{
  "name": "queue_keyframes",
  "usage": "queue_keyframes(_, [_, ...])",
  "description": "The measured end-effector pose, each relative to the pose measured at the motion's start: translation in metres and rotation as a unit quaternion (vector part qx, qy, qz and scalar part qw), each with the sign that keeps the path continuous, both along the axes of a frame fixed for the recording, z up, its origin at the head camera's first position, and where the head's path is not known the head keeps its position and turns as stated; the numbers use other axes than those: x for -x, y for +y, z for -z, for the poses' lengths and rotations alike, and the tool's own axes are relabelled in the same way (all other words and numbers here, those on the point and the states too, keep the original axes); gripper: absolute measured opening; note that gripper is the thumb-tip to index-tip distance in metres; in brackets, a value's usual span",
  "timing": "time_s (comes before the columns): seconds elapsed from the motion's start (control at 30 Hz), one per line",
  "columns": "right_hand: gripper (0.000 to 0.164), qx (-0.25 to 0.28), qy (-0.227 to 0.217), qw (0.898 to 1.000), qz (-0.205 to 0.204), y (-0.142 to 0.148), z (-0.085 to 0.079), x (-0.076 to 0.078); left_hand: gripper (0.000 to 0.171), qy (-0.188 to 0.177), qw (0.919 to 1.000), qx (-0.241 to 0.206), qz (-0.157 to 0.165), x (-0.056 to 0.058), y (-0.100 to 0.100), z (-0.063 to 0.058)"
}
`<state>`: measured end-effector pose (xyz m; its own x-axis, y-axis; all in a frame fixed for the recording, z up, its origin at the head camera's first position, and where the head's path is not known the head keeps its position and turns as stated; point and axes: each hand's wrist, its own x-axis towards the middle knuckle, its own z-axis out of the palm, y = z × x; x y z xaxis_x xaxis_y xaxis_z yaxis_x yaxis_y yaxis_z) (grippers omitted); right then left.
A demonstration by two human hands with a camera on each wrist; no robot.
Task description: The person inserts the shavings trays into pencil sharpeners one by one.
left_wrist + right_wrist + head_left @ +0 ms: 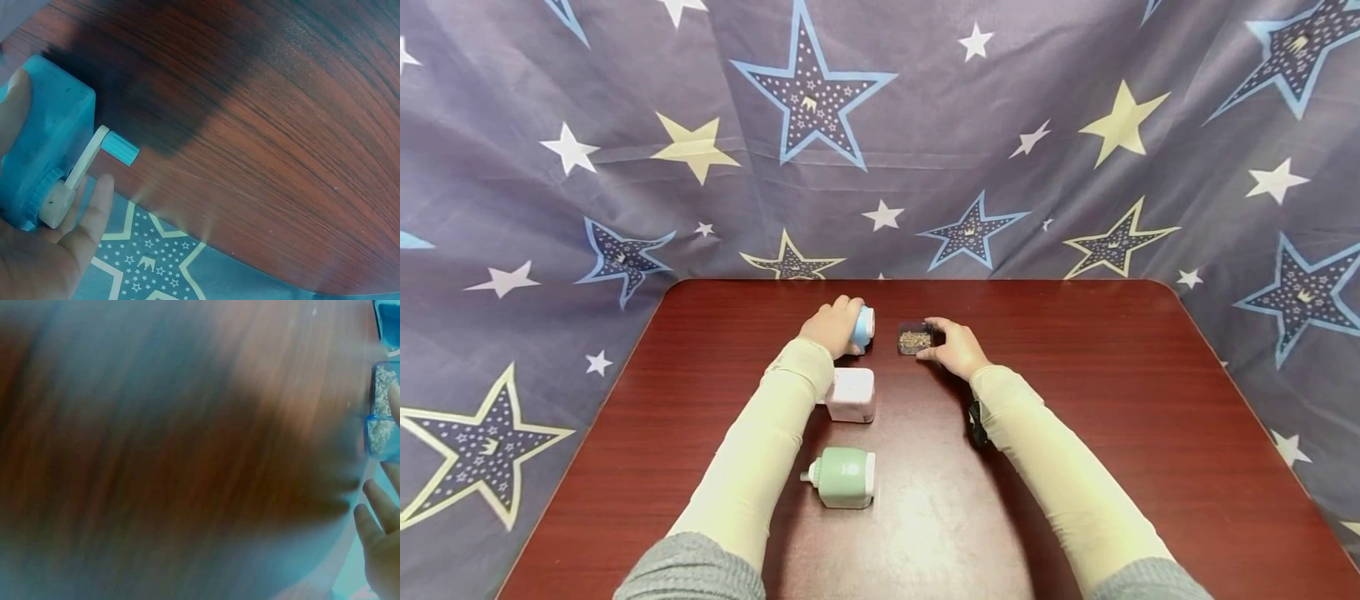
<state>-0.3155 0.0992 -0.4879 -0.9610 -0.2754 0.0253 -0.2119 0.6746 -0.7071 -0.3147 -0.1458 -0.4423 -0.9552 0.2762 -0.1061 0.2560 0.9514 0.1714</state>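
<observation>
My left hand (pixel 833 325) grips a blue crank pencil sharpener (pixel 862 327) near the table's far side. In the left wrist view its pale crank arm (pixel 84 157) with a ribbed blue knob (pixel 120 147) sticks out past the fingers. To the right, my right hand (pixel 957 347) holds a small see-through shavings drawer (pixel 915 340) between thumb and fingers. Pale pencil shavings (pixel 382 387) lie inside it. A gap of table separates drawer and sharpener. Part of the left hand is outside its wrist view.
A pink sharpener (pixel 852 396) lies beside the left forearm. Nearer on the reddish-brown table (pixel 1075 417) lies a green sharpener (pixel 842 477), its crank pointing left. A star-patterned cloth (pixel 925 167) hangs behind the far edge.
</observation>
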Motion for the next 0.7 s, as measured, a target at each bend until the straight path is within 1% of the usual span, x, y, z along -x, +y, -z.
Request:
queue_keyframes(0.2, [0.069,0.006,0.004,1.0,-0.002,-0.014,-0.001,-0.002,0.085,0.01,0.9999,-0.002,0.002,-0.001,-0.002,0.002])
queue_keyframes(0.33, [0.07,0.011,-0.003,1.0,0.003,-0.021,0.001,-0.004,0.085,0.011,0.9999,-0.003,0.002,0.0,-0.002,0.004])
queue_keyframes(0.53, [0.071,0.019,-0.018,1.0,0.001,-0.032,-0.001,-0.005,0.085,0.009,1.0,0.001,0.001,0.001,-0.001,0.003])
queue_keyframes(0.7, [0.072,0.018,-0.016,1.0,-0.009,-0.04,-0.002,-0.003,0.086,0.009,1.0,0.0,0.003,0.0,-0.002,0.001])
